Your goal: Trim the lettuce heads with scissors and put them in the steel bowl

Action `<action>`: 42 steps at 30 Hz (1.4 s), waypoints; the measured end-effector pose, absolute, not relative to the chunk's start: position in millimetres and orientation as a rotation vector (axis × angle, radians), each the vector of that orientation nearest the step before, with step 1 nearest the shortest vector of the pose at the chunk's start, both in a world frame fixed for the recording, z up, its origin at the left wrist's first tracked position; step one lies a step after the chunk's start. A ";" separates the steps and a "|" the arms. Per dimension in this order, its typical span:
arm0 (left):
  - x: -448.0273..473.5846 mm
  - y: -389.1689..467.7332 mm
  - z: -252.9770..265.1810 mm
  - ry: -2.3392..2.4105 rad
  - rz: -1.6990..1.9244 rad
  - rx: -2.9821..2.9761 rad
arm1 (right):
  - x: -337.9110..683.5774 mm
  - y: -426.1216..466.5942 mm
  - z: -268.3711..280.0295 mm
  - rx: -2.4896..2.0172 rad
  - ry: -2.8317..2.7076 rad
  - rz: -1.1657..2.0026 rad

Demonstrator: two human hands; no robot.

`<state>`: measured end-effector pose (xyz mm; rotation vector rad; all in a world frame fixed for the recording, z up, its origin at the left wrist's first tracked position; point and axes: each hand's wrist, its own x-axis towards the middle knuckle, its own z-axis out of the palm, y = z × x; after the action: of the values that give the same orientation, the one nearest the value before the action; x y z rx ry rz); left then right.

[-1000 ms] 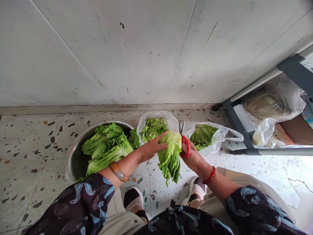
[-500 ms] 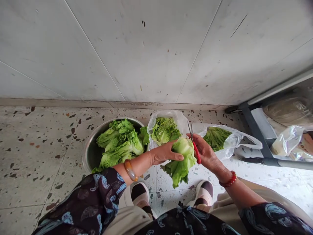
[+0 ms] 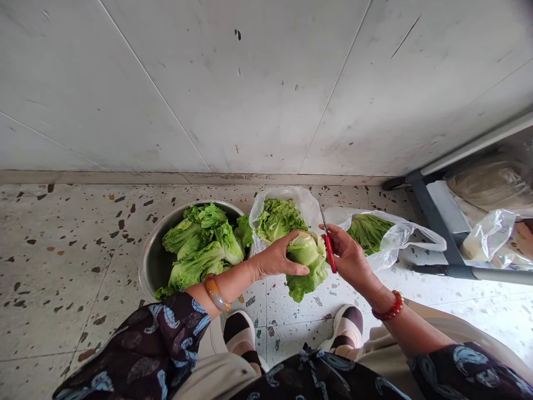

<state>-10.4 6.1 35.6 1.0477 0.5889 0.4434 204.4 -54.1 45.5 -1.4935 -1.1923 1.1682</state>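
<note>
My left hand (image 3: 280,260) is wrapped round a head of lettuce (image 3: 307,265), its pale stem end tilted up and its leaves hanging down. In my right hand (image 3: 347,256) are red-handled scissors (image 3: 328,244), blades pointing up and looking closed, just right of the lettuce. Left of my hands, a metal basin (image 3: 150,265) holds lettuce leaves (image 3: 208,239). Beyond my hands, a clear plastic bag (image 3: 310,206) contains more lettuce (image 3: 280,218). Another plastic bag (image 3: 395,244), with green leafy vegetables (image 3: 370,232) in it, lies behind my right hand.
A grey wall (image 3: 250,100) rises just beyond the basin and bags. On the right stands a rack (image 3: 437,222) with plastic-wrapped goods (image 3: 495,239) on it. My shoes (image 3: 239,330) rest on the speckled floor (image 3: 75,266) below the lettuce.
The lettuce has turned in my left hand, its stem end now facing up more, and has risen slightly. The scissors have gone from partly spread to looking closed.
</note>
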 end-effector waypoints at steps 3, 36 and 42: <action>-9.5 4.5 33.5 0.559 0.456 1.047 | 200.7 -55.5 50.6 -1.430 -1.030 1.339; -36.9 12.7 25.1 0.804 0.500 1.302 | 246.4 -70.3 44.4 -1.376 -1.978 1.165; -30.8 6.6 23.0 0.807 0.389 1.256 | 238.1 -66.5 39.8 -1.359 -1.977 1.142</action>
<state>-30.8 6.6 23.0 1.2564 0.8074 0.3894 238.1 -66.5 39.8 -1.3594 -1.9771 1.1418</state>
